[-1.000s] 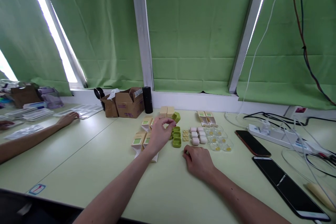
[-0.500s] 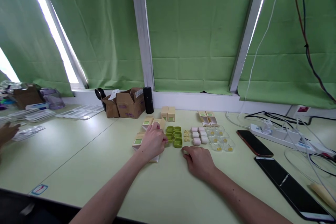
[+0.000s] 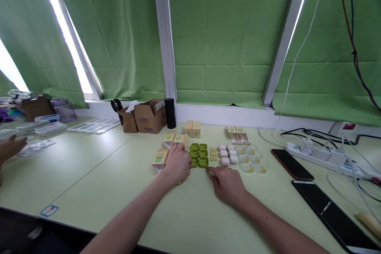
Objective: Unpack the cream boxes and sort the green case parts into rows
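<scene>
My left hand (image 3: 178,163) is closed at the edge of the front-left small green tray (image 3: 194,161), its fingertips on that tray and partly hiding it. Beside it, the front-right small green tray (image 3: 203,162) has the tip of my right hand's (image 3: 228,182) index finger at its near corner. That hand rests on the table with the index finger extended and nothing held. Behind these two, more green trays (image 3: 203,147) stand in two columns. Little beige pieces (image 3: 213,154), pale pink blocks (image 3: 225,161) and clear cups with yellow bits (image 3: 251,158) sit to the right.
Beige cartons with green labels (image 3: 159,159) stand around my left hand, and others (image 3: 192,129) stand behind. Two phones (image 3: 291,164), a power strip (image 3: 318,152) and cables lie right. Cardboard boxes (image 3: 150,118) and a black cylinder (image 3: 170,113) line the wall. Another person's hand (image 3: 12,147) shows far left.
My left hand has moved slightly toward me, bringing a green tray down into the front-left spot of the group. My right hand has barely moved. The view has shifted slightly.
</scene>
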A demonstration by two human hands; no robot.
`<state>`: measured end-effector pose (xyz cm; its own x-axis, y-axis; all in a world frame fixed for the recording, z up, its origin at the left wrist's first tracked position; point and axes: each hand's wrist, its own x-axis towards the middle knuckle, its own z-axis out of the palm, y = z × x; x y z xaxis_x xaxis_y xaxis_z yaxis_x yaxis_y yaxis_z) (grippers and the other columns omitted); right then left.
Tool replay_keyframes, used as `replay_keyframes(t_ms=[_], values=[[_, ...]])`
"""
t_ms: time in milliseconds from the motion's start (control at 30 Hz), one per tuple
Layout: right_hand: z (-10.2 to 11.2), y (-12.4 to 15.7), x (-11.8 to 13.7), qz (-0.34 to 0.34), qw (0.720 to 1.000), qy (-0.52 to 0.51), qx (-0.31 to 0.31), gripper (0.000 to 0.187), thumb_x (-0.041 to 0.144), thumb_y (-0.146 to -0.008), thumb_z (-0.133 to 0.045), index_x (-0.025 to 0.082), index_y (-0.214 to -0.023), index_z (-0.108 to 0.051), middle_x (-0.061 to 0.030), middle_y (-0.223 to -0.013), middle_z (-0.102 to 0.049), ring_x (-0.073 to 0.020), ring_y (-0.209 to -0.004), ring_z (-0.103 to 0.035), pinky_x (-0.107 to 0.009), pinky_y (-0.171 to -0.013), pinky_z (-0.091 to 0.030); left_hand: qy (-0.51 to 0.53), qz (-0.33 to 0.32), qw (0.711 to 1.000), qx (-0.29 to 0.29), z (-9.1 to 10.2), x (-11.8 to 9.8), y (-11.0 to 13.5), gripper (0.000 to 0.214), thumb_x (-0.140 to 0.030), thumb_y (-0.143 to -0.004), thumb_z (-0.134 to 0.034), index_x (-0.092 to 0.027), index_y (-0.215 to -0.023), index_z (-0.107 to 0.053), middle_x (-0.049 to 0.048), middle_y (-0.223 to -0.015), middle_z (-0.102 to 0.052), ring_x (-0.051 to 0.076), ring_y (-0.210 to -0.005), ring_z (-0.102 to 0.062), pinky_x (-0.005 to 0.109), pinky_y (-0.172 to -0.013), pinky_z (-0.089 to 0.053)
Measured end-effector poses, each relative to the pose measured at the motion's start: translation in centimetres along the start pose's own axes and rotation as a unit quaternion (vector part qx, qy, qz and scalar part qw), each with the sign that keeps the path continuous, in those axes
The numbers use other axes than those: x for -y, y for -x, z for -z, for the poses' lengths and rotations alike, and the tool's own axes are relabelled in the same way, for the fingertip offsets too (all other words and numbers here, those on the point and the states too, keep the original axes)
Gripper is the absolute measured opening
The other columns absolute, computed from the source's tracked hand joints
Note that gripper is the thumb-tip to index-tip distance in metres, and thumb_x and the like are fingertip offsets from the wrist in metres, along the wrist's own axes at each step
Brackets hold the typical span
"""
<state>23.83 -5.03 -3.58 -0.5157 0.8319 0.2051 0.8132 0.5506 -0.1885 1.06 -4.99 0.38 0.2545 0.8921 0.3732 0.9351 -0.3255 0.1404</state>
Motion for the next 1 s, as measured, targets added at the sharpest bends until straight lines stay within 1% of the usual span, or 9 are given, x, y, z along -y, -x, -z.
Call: replay_keyframes(t_ms=[200,300,433,500,633,700,800,900,1000], values=[[-0.1,0.0,-0.1,0.001,1.000,-0.004,0.000,0.029,0.020,-0.097,-0.054,0.031,-0.120,-0.068,-0.0027,-0.096,-0.075,-0.0198,-0.086,-0.068,-0.029,-0.063,-0.026,0.023,0.006,1.000,-0.014,-0.5,0.0,0.0,0.023,-0.018,-0.075,-0.068,-0.026,-0.054,-0.069,0.0154,-0.066,-0.066,0.037,-0.103,-0.053,0.049,-0.089,-0.040],[-0.2,0.0,-0.1,0.005,1.000,-0.006,-0.007,0.029,0.020,-0.097,-0.053,0.031,-0.119,-0.069,-0.0026,-0.095,-0.075,-0.0198,-0.084,-0.068,-0.030,-0.062,-0.024,0.023,0.012,0.999,-0.020,-0.5,-0.1,0.0,0.021,-0.020,-0.075,-0.069,-0.026,-0.055,-0.070,0.0153,-0.064,-0.065,0.037,-0.103,-0.054,0.049,-0.089,-0.041],[-0.3,0.0,-0.2,0.010,1.000,-0.005,-0.013,0.025,0.020,-0.097,-0.053,0.030,-0.114,-0.068,-0.0020,-0.096,-0.075,-0.0196,-0.085,-0.068,-0.031,-0.061,-0.021,-0.015,0.009,1.000,-0.015,-0.3,-0.1,0.1,0.014,-0.017,-0.075,-0.069,-0.026,-0.066,-0.075,0.0157,-0.071,-0.069,0.038,-0.104,-0.054,0.049,-0.087,-0.041],[-0.3,0.0,-0.2,0.009,1.000,-0.006,-0.015,0.020,0.021,-0.097,-0.053,0.028,-0.108,-0.068,-0.0020,-0.097,-0.076,-0.0195,-0.085,-0.068,-0.031,-0.062,-0.021,-0.027,0.004,1.000,-0.014,-0.1,0.0,0.1,0.015,-0.014,-0.074,-0.068,-0.026,-0.072,-0.077,0.0148,-0.075,-0.072,0.037,-0.104,-0.054,0.048,-0.086,-0.041],[-0.4,0.1,-0.2,0.002,1.000,-0.012,-0.015,0.014,0.021,-0.097,-0.053,0.025,-0.101,-0.065,-0.0025,-0.097,-0.077,-0.0192,-0.084,-0.068,-0.032,-0.061,-0.020,-0.004,0.006,0.999,-0.034,0.2,0.4,0.0,0.019,-0.011,-0.072,-0.068,-0.026,-0.078,-0.077,0.0124,-0.077,-0.074,0.037,-0.103,-0.055,0.047,-0.085,-0.042],[-0.4,0.1,-0.2,-0.003,1.000,-0.011,-0.015,0.011,0.020,-0.097,-0.053,0.024,-0.099,-0.063,-0.0029,-0.095,-0.077,-0.0188,-0.082,-0.068,-0.032,-0.061,-0.020,0.000,0.011,0.998,-0.060,0.6,0.5,-0.2,0.017,-0.013,-0.076,-0.067,-0.026,-0.080,-0.078,0.0119,-0.079,-0.075,0.036,-0.103,-0.055,0.048,-0.087,-0.042],[-0.4,0.1,-0.2,-0.003,1.000,-0.012,-0.019,0.010,0.021,-0.096,-0.052,0.023,-0.096,-0.062,-0.0029,-0.093,-0.077,-0.0187,-0.079,-0.068,-0.032,-0.061,-0.019,-0.014,0.021,0.994,-0.103,1.7,0.7,-0.6,0.018,-0.018,-0.084,-0.062,-0.026,-0.085,-0.078,0.0103,-0.084,-0.077,0.035,-0.104,-0.053,0.049,-0.090,-0.042],[-0.4,0.2,-0.3,0.002,1.000,-0.016,-0.021,0.009,0.022,-0.096,-0.052,0.022,-0.096,-0.061,-0.0029,-0.093,-0.077,-0.0192,-0.079,-0.068,-0.032,-0.060,-0.018,-0.026,0.028,0.992,-0.121,3.1,1.0,-1.4,0.023,-0.019,-0.090,-0.056,-0.024,-0.085,-0.078,0.0089,-0.084,-0.077,0.032,-0.105,-0.052,0.048,-0.092,-0.042],[-0.3,0.2,-0.2,0.005,1.000,-0.019,-0.022,0.008,0.022,-0.096,-0.053,0.022,-0.095,-0.061,-0.0033,-0.093,-0.077,-0.0195,-0.079,-0.068,-0.031,-0.060,-0.018,-0.050,0.033,0.989,-0.133,4.0,1.6,-2.9,0.026,-0.019,-0.094,-0.052,-0.023,-0.088,-0.077,0.0096,-0.087,-0.077,0.032,-0.107,-0.050,0.047,-0.091,-0.041]])
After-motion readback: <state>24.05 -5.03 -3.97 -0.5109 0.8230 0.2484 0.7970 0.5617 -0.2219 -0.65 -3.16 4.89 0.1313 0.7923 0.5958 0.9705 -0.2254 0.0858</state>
